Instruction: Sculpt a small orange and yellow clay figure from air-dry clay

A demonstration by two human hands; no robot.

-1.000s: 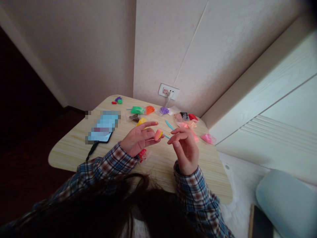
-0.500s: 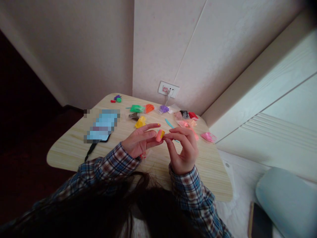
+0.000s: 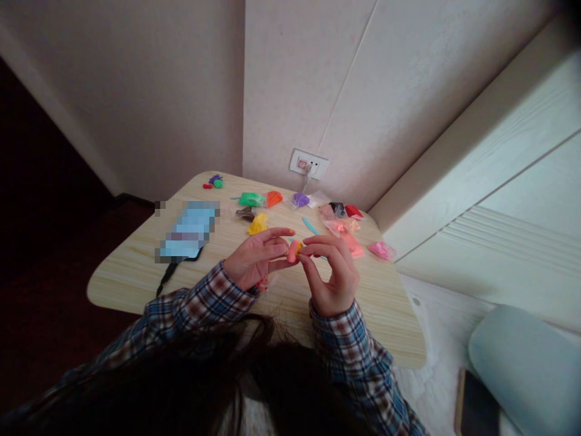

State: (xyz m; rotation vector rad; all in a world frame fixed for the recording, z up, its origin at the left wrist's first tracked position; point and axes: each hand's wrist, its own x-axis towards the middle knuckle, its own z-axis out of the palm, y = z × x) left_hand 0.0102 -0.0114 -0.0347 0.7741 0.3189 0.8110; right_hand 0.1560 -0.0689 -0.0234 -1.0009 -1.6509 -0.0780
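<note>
Between my hands is a small pink clay piece [image 3: 293,251] with yellow clay on its right side. My left hand [image 3: 255,259] grips the pink part between thumb and fingers, its index finger stretched out above with a yellow speck [image 3: 291,232] at the tip. From the right, the thumb and fingertips of my right hand [image 3: 333,272] pinch at the yellow side; whether they hold a separate bit is hidden. Beyond the hands lie a yellow clay packet [image 3: 258,224] and a light-blue modelling tool [image 3: 310,226].
On the wooden table [image 3: 131,272], a pixelated phone [image 3: 188,230] lies left. Packets of green [image 3: 251,199], orange [image 3: 273,198], purple [image 3: 300,200], red [image 3: 353,211] and pink clay [image 3: 382,250] line the back. Small clay pieces [image 3: 217,182] sit at the far left corner. A wall socket [image 3: 309,163] holds a plug.
My right hand has shifted slightly left, its fingers closer over the yellow side of the clay piece. The pink piece has turned a little; my left hand is nearly still.
</note>
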